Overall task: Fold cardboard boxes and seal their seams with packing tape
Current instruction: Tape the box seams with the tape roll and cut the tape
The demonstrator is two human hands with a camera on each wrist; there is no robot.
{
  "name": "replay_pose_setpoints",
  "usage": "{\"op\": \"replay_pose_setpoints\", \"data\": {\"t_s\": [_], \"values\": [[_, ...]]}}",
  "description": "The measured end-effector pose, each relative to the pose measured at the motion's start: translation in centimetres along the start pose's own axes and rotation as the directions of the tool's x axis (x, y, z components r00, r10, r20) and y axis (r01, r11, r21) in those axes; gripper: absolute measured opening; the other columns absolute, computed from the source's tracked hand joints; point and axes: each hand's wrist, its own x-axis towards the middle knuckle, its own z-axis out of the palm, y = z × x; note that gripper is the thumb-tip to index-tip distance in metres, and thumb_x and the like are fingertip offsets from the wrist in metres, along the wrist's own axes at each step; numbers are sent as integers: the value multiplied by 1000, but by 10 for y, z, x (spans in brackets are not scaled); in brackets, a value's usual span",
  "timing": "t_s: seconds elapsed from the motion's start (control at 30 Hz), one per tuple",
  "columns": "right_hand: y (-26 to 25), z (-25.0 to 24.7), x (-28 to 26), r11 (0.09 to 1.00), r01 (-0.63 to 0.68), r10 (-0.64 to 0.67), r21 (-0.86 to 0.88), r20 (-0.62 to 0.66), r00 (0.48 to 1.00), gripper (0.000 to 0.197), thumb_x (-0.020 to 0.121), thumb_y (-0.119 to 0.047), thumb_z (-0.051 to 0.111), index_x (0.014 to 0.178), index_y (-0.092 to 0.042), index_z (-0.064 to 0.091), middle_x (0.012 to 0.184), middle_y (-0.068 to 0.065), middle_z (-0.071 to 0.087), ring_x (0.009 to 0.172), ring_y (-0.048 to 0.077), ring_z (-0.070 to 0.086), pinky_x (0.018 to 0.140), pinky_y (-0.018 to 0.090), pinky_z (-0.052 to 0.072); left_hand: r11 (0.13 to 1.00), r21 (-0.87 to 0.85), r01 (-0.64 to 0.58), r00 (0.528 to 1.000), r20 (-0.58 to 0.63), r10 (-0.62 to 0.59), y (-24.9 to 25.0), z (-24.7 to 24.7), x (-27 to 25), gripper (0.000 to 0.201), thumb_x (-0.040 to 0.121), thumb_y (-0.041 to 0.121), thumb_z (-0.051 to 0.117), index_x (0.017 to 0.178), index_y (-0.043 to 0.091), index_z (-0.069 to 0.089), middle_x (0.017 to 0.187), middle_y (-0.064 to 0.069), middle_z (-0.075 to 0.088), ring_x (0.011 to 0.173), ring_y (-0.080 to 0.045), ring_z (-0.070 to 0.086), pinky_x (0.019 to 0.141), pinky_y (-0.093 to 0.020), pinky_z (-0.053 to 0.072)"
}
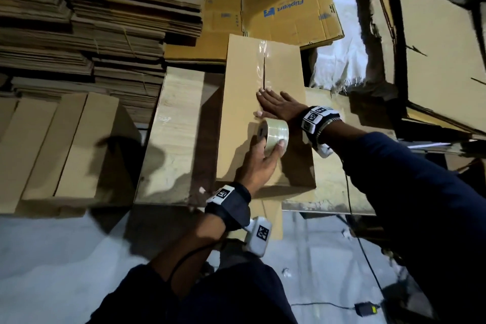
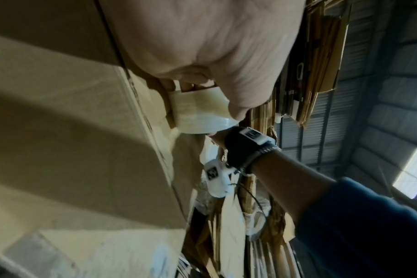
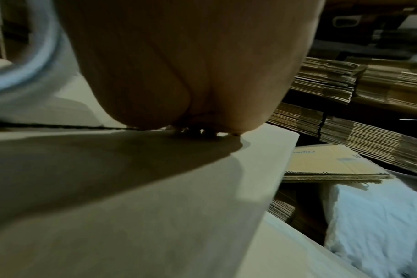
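A folded brown cardboard box [image 1: 242, 102] stands on the wooden table [image 1: 173, 139] with its top flaps closed. Clear tape covers the far part of its centre seam [image 1: 263, 66]. My left hand [image 1: 259, 158] grips a roll of clear packing tape [image 1: 274, 135] standing on the box top; the tape roll [image 2: 200, 111] shows under my left palm. My right hand [image 1: 276, 106] lies flat with straight fingers over the seam, just beyond the roll. In the right wrist view the right palm [image 3: 191, 65] presses on the box top [image 3: 155, 188].
Tall stacks of flat cardboard [image 1: 92, 21] fill the back left. A printed flat carton [image 1: 292, 8] lies behind the box. Another folded box [image 1: 65, 150] sits at the left. White sacking [image 1: 342, 60] and large cardboard sheets [image 1: 436, 47] are at the right. A cable [image 1: 363, 244] runs over the floor.
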Motion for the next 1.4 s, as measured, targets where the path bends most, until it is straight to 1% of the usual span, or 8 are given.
{"op": "replay_pose_setpoints", "data": {"t_s": [0.27,0.43,0.57,0.67,0.93,1.13,1.27,1.4], "values": [[-19,-4,-6,997,-83,82,-11,-39,996,90,95,-75,0,165,-20,-7,173,5,-9,160,23,-9,127,58,5,996,-83,11,999,-46,-15,0,-5,-27,51,92,65,65,118,22,71,104,1,79,100,-22,75,93,-47,60],[-26,15,-31,999,33,-33,-26,-6,999,74,109,-51,27,165,-21,-9,173,4,-12,159,23,-8,125,57,3,984,-166,70,995,-61,-81,7,-3,-35,43,100,52,63,123,17,71,106,-3,79,96,-16,75,76,-22,56],[-29,27,-33,999,32,-32,-23,24,999,88,105,-54,41,164,-22,-15,173,2,-13,160,21,-8,126,60,2,999,-47,26,980,-197,-35,6,6,-40,57,96,67,60,110,14,76,98,-9,79,93,-26,75,84,-39,60],[-30,25,-33,1000,16,-16,14,15,1000,80,106,-65,24,165,-24,-12,174,-1,-9,160,18,-6,126,60,1,999,40,30,955,-297,-17,4,17,-59,69,86,81,55,93,15,74,83,-2,78,86,-27,75,81,-49,62],[-37,25,-34,999,-32,32,14,-14,999,92,97,-79,11,165,-20,-8,174,0,-8,160,18,-1,126,58,1,994,40,99,949,-305,-82,-16,35,-121,43,102,50,62,91,11,75,70,1,77,76,-23,76,70,-34,57],[-47,26,-41,997,-72,73,33,-34,997,100,93,-84,11,165,-18,-8,174,2,-8,160,20,-4,127,56,1,995,29,91,956,-283,-79,-48,39,-131,29,105,40,60,101,16,74,81,-5,80,70,-3,70,65,-22,52],[-66,36,-60,998,-64,65,21,-47,997,106,89,-87,6,164,-13,-9,173,8,-9,160,23,-3,127,57,3,984,-17,176,948,-266,-174,-57,34,-122,55,102,48,61,148,18,51,144,1,57,126,-14,59,105,-30,45],[-88,55,-92,1000,20,-19,18,-50,999,106,88,-88,1,164,-15,-12,172,8,-14,160,22,-9,127,56,0,969,-86,231,946,-211,-245,-70,23,-110,78,101,52,61,163,17,29,158,0,40,147,-19,39,117,-33,33]]}}
